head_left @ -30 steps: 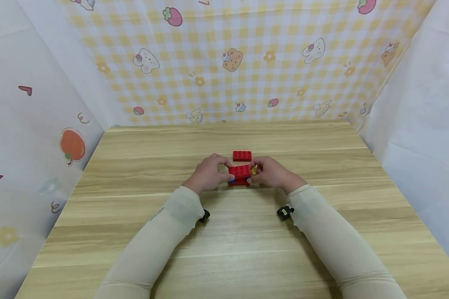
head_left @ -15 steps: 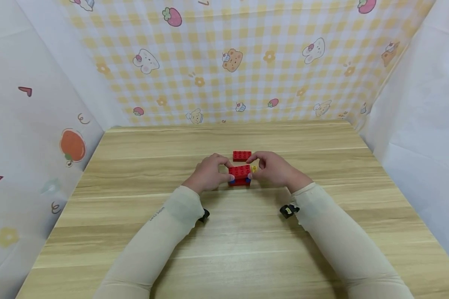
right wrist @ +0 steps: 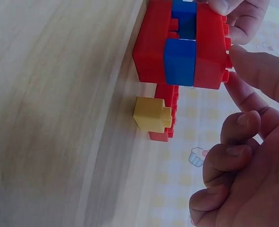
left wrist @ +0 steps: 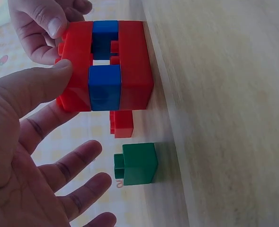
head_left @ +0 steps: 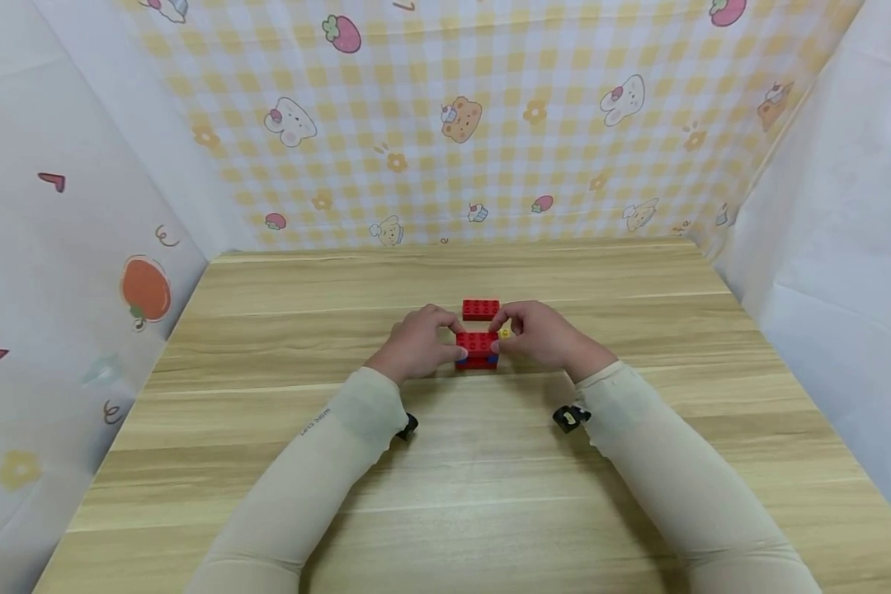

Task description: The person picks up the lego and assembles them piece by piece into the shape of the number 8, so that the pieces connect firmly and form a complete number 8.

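Note:
A block stack stands between the hands: a lower red brick, two blue blocks at its ends with a gap between, and an upper red brick lying level across them. The left hand pinches the left end of the upper brick with thumb and index finger; its other fingers are spread. At the right end, the right hand holds the same brick between thumb and index finger, with its remaining fingers curled in the right wrist view.
Behind the stack lies another red brick. A yellow block stands near the right hand, and a green block stands on the left hand's side. A patterned cloth hangs behind the wooden table.
The upper red brick was tilted and now lies level on the blue blocks. The right hand shifted from beside the yellow block, its index finger coming down to the brick's back right corner.

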`<state>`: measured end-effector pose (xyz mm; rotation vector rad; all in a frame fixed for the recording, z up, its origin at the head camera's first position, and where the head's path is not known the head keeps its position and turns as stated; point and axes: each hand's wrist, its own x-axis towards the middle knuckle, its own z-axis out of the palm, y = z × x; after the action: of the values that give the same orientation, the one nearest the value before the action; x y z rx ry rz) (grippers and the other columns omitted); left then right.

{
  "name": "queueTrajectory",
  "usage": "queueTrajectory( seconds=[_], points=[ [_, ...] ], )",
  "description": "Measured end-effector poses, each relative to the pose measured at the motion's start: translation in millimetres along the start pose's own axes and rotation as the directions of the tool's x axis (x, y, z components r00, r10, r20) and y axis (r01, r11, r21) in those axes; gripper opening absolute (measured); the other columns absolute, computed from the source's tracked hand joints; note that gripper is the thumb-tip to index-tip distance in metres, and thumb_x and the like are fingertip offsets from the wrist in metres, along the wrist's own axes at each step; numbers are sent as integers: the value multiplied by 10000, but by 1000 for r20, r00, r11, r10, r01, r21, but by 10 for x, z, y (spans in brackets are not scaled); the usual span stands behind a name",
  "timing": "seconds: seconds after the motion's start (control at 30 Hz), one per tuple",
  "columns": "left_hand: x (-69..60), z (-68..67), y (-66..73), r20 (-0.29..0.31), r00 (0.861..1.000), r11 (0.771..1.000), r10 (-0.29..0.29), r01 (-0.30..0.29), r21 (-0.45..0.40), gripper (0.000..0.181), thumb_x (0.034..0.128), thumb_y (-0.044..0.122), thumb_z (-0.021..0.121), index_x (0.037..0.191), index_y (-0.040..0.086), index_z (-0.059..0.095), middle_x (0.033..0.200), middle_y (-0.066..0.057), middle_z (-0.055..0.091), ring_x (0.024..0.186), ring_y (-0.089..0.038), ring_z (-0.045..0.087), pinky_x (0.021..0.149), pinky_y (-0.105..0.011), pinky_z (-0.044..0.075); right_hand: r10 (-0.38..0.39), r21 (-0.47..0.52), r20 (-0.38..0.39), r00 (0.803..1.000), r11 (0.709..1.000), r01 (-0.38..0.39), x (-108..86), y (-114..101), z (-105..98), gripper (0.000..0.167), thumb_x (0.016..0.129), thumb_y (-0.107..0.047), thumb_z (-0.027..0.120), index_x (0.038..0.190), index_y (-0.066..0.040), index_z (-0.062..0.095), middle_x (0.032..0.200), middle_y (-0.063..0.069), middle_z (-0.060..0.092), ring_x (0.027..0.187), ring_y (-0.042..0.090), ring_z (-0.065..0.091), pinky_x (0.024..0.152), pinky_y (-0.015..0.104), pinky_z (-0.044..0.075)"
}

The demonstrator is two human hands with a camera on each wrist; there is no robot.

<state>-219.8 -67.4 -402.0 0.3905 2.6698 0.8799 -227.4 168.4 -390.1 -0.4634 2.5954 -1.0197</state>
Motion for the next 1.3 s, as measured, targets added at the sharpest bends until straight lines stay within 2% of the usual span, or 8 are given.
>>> queueTrajectory(
  seconds=[0.2, 0.5, 0.73, 1.03, 1.3],
  points=[
    [13, 12, -4, -4, 1000, 1000, 11, -11, 14, 255, 965, 356, 781, 1177, 229, 718, 1486, -64, 548, 1365, -342, 500, 1124, -552, 418, -5, -22, 2, 1000, 1000, 5, 8, 18, 12, 241, 925, -192, 816, 1135, -127, 716, 732, 20, 465, 672, 184, 448, 627, 318, 389],
    [2, 2, 20, -7, 1000, 1000, -2, 2, 25, 231, 966, 352, 781, 1151, 228, 717, 1475, -68, 556, 1365, -345, 499, 1130, -556, 409, -1, -29, -1, 1000, 1000, 1, 10, 4, 20, 240, 927, -194, 815, 1139, -134, 720, 734, 19, 474, 655, 182, 449, 618, 319, 389],
    [-5, -4, 37, -1, 1000, 1000, -19, 19, 24, 227, 965, 354, 784, 1143, 232, 714, 1480, -61, 552, 1370, -340, 496, 1135, -553, 406, 4, -16, 1, 1000, 1000, -4, 32, 51, 31, 233, 930, -201, 813, 1135, -143, 721, 735, 21, 475, 655, 182, 451, 612, 316, 390],
    [-1, 5, 18, -9, 1000, 999, -11, 12, 34, 227, 962, 366, 785, 1132, 235, 713, 1493, -62, 545, 1386, -347, 484, 1160, -575, 364, 4, -1, 0, 1000, 1000, -4, 51, 92, 54, 225, 937, -199, 808, 1136, -151, 714, 740, 35, 482, 643, 182, 454, 589, 303, 387],
    [3, 1, 27, -11, 1000, 998, -10, 10, 66, 232, 958, 378, 788, 1130, 240, 715, 1493, -61, 548, 1375, -350, 489, 1150, -577, 352, 7, 23, 20, 1000, 1000, -7, 42, 77, 58, 231, 955, -181, 796, 1153, -119, 696, 754, 37, 504, 671, 188, 476, 611, 305, 408]
  ],
)
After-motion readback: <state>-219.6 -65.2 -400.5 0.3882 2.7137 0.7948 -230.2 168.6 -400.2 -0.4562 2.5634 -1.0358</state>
